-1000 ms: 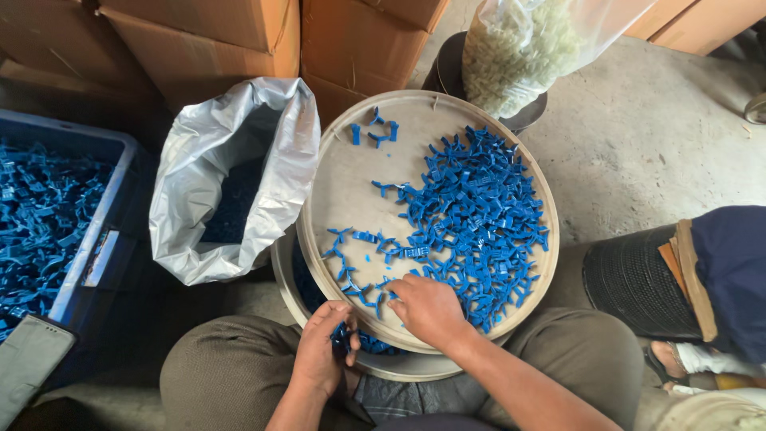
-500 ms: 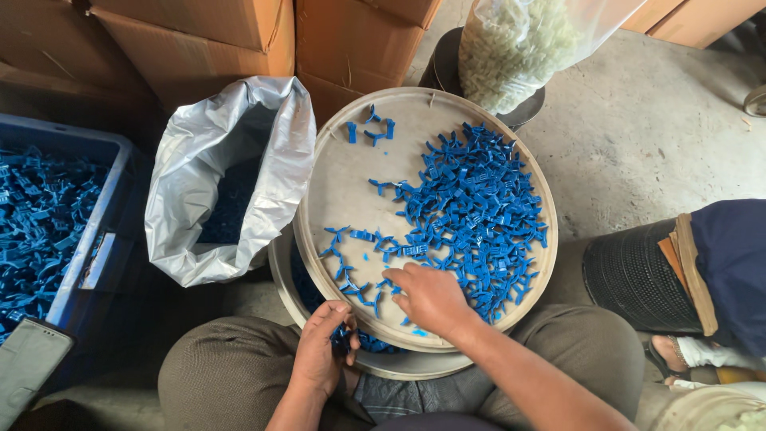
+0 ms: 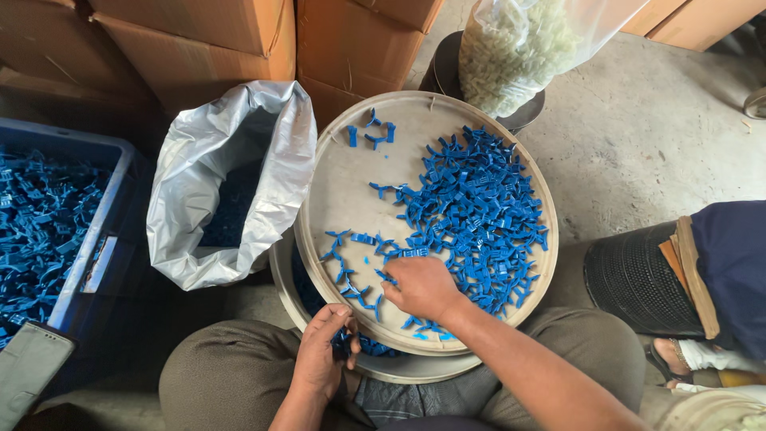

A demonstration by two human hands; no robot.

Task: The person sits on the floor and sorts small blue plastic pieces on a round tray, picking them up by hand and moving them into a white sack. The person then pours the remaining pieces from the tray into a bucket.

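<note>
A round beige tray (image 3: 351,183) rests on my lap and holds several small blue plastic parts (image 3: 479,215), heaped mostly on its right half. My right hand (image 3: 423,287) lies palm down on the tray's near side, fingers curled over a few blue parts. My left hand (image 3: 323,351) sits at the tray's near rim, closed around a small bunch of blue parts. A second round container (image 3: 415,369) shows under the tray.
An open grey plastic bag (image 3: 215,175) with blue parts inside stands left of the tray. A blue crate (image 3: 48,215) of the same parts is far left. Cardboard boxes (image 3: 239,40) line the back. A clear bag of pale pieces (image 3: 519,48) stands behind. Another person's leg (image 3: 718,271) is at right.
My right hand has slid slightly left along the tray's near side among the blue parts. My left hand stays at the rim with its bunch.
</note>
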